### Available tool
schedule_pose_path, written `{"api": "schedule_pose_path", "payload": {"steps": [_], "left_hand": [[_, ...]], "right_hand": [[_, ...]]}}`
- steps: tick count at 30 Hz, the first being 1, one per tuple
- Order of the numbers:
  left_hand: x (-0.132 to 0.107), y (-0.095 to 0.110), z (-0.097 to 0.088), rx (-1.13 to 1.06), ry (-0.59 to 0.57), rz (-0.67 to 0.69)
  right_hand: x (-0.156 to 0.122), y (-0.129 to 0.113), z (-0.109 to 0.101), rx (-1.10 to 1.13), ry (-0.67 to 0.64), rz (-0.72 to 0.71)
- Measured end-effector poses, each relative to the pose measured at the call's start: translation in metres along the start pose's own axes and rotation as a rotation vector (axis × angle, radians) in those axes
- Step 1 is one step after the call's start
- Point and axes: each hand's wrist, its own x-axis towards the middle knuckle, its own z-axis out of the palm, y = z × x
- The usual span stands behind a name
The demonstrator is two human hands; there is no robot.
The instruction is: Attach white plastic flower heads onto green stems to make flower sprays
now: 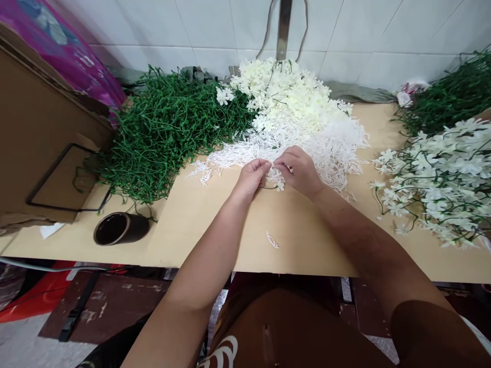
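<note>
My left hand (252,176) and my right hand (299,167) meet over the near edge of a pile of white plastic flower centres (326,148). Both are closed in a pinch, fingertips almost touching, on an artificial flower (280,186). Its thin dark green stem runs below my left fingers, and a white bloom hangs under the right ones. A tiny pale bit shows between the fingertips, too small to make out. Behind the hands lie loose cream flower heads (295,94), with a heap of green plastic stems (169,120) to the left.
Assembled white flowers (448,179) lie at the right, with more green stems (452,94) behind them. A dark cup (132,228) lies tipped at front left, beside a cardboard box (42,133). One white sprig (272,239) rests near the table's front edge. A tiled wall (215,25) closes the back.
</note>
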Motion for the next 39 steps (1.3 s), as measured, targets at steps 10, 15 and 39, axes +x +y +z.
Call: {"api": "schedule_pose_path", "payload": {"steps": [10,15,39], "left_hand": [[0.01,-0.009,-0.001,0.23,0.194,0.223],[0.008,-0.009,-0.001,0.291,0.201,0.234],[0.012,-0.01,-0.004,0.29,0.169,0.207]], "right_hand": [[0.001,0.004,-0.009,0.259,0.085,0.377],[0.007,-0.007,-0.012,0.512,0.144,0.477],[0.005,-0.018,0.016,0.24,0.084,0.434]]}}
